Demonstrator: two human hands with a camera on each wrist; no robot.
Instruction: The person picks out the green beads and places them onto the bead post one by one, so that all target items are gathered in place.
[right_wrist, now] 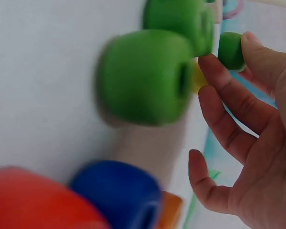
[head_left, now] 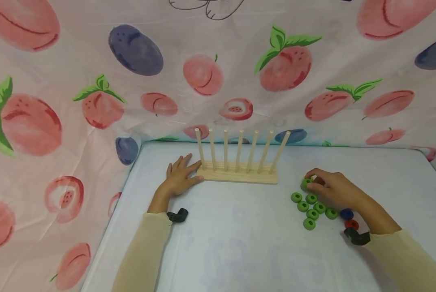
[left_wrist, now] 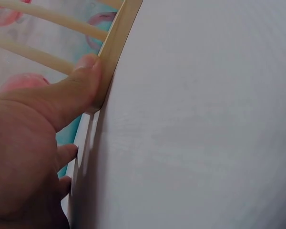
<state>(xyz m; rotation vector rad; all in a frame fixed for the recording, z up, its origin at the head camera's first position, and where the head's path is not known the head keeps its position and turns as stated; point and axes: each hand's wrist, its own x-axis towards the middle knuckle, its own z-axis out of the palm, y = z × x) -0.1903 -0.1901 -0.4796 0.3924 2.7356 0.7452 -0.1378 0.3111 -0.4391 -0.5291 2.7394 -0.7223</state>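
Nearest, a black wrist camera [head_left: 357,237] juts in close to a smooth red bead [head_left: 352,226] on the white table [head_left: 221,235], with a blue bead [head_left: 346,215] at its eleven o'clock. Seven squat, rounded green beads [head_left: 322,209], each with a hole, spread from there toward ten o'clock. At their twelve o'clock the right hand [head_left: 336,188] pinches another green bead [head_left: 305,185]; a yellow piece [head_left: 312,178] peeks out behind it. Only the right wrist view shows an orange piece [right_wrist: 170,210] past the blue one. Farther off, at ten o'clock from the beads, stands a pale-grained wooden rack [head_left: 240,177] with seven slim round pegs [head_left: 239,150]. At its nine o'clock the left hand [head_left: 179,179] lies with fingers spread, and the left wrist view shows its thumb touching the base. Beyond hangs a creased, fruit-printed cloth [head_left: 240,52].
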